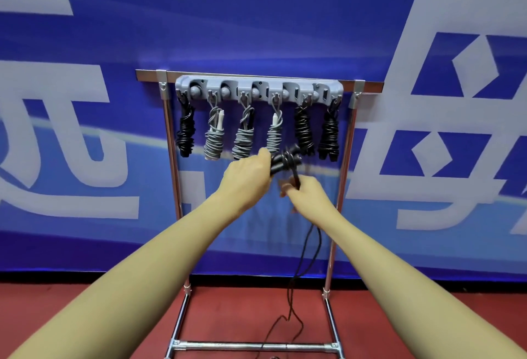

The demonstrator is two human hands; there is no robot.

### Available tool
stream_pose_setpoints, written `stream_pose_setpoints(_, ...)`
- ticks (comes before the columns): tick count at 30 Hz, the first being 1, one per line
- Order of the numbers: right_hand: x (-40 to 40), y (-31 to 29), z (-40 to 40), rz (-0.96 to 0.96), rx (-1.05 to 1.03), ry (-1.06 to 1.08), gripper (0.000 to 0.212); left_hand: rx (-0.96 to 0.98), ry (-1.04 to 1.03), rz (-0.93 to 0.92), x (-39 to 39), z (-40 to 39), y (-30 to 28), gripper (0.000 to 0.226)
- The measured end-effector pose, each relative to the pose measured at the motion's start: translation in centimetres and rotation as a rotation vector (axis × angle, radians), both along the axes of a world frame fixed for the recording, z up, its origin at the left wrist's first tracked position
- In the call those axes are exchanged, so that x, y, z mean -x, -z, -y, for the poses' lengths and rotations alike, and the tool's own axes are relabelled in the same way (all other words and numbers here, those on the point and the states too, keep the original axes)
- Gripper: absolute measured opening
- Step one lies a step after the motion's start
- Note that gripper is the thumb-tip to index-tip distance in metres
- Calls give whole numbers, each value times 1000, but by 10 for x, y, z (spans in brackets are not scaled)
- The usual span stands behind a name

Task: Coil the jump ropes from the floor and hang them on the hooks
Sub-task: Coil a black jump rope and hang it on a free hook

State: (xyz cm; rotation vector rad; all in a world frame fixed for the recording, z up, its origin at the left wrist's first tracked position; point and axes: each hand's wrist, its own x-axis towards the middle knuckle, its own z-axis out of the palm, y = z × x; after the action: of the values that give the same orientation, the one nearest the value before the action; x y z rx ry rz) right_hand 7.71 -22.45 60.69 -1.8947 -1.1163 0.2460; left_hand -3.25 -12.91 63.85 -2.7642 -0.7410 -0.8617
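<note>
Hook rack point(258, 86) holds six coiled ropes point(214, 136).

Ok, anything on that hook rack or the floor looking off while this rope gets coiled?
Nothing looks damaged or askew. Six coiled ropes hang from the grey hook rack, seemingly one per hook. The only loose item is the black rope being wound: left hand holds its handles, right hand holds the cord, whose tail trails onto the red floor.

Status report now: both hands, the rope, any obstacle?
Left hand grips black rope handles. Right hand pinches the cord, tail on floor. Six coiled ropes hang on the hook rail.
</note>
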Motion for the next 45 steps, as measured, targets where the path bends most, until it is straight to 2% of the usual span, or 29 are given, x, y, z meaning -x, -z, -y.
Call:
stream_pose_setpoints(4, 9, -2, -1, 19, 98, -84, 30, 89, -132, -23, -9, -7, 5, 17)
stream_pose_setpoints(7, 8, -6, -4, 109, 206, -104, 25, 158, -196, -83, -14, -4, 6, 14)
stream_pose_setpoints(10, 7, -5, 0, 216, 285, -155, 17, 174, -263, -168, -17, -7, 11, 22)
stream_pose_setpoints(13, 5, -8, 9, 556, 376, -149, 14, 91, -278, -304, -15, -12, 21, 24)
stream_pose_setpoints(15, 7, -14, 12, 842, 358, -116, 18, 18, -248, -396, -11, -14, 27, 22)
stream_pose_setpoints(17, 10, -21, 12, 1017, 281, -88, 22, -57, -197, -452, -9, -15, 28, 21)
stream_pose_setpoints(19, 11, -26, 10, 957, 195, 4, 20, -147, -136, -502, -7, -14, 24, 19)
stream_pose_setpoints(22, 6, -38, 6, 576, 82, 143, 11, -283, -44, -556, -3, -11, 18, 15)
stream_pose_setpoints(24, 2, -41, 3, 380, 39, 157, 17, -321, -17, -552, 1, -9, 15, 13)
stream_pose_setpoints(26, -2, -40, 0, 318, 40, 165, 24, -335, 42, -529, 3, -11, 15, 10)
stream_pose_setpoints(28, -8, -38, -2, 261, 35, 161, 26, -396, 216, -400, 8, -14, 14, 5)
stream_pose_setpoints(29, -11, -37, -3, 221, 24, 151, 27, -437, 297, -337, 12, -15, 12, 11)
stream_pose_setpoints(33, -15, -32, -3, 105, -9, 129, 28, -518, 455, -122, 18, -24, 3, 10)
stream_pose_setpoints(36, -13, -25, -8, 81, 7, 126, 31, -437, 477, -2, 13, -18, -2, 7)
stream_pose_setpoints(38, -11, -19, -11, 79, 28, 121, 30, -302, 366, 70, 9, -8, -5, 13)
stream_pose_setpoints(41, -5, -19, -9, 18, 12, 64, 24, 3, 87, 3, 4, 7, -15, 17)
stream_pose_setpoints(45, 4, -22, -6, 22, 12, -56, 15, 193, -55, 34, -8, 12, -15, 19)
